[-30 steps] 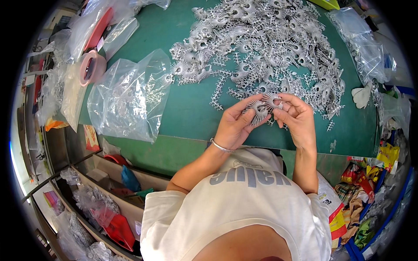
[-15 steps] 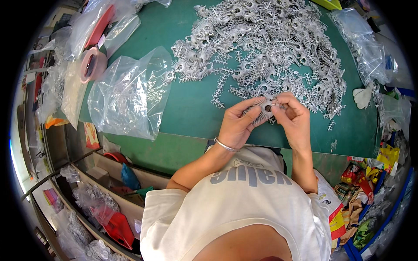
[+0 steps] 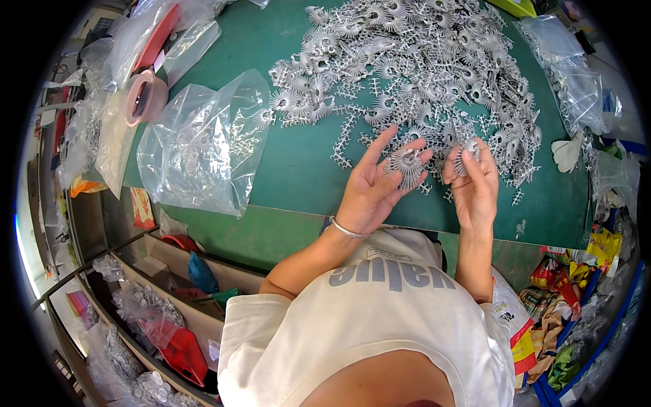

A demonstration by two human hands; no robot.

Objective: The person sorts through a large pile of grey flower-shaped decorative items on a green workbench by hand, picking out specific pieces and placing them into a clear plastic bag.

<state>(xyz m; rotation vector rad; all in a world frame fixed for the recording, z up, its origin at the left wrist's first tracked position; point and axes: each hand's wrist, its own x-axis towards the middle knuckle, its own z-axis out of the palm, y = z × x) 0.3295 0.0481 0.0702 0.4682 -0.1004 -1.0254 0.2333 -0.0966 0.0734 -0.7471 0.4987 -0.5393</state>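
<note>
Over the near edge of the green table (image 3: 298, 183), my left hand (image 3: 369, 193) holds a grey fan-shaped spiked piece (image 3: 405, 167) under its thumb, the index finger stretched out. To its right, my right hand (image 3: 475, 197) pinches a similar grey spiked piece (image 3: 465, 157) between thumb and fingers. The two hands are apart. Just beyond them spreads a large heap of grey parts (image 3: 413, 74), some with fanned spines round a hole, others narrow branched strips. One branched strip (image 3: 344, 139) lies at the heap's left side.
A clear plastic bag (image 3: 203, 146) lies left of the heap, with a pink tape roll (image 3: 146, 97) beyond it. More clear bags (image 3: 566, 71) and a white glove (image 3: 565, 153) are at the right edge. Cardboard compartments (image 3: 196, 271) stand low left; colourful wrappers (image 3: 553, 285) lie low right.
My hands were together on one fanned piece; now they have separated, the right moving rightward. A spiked piece now shows in each hand, and the left fingers have spread.
</note>
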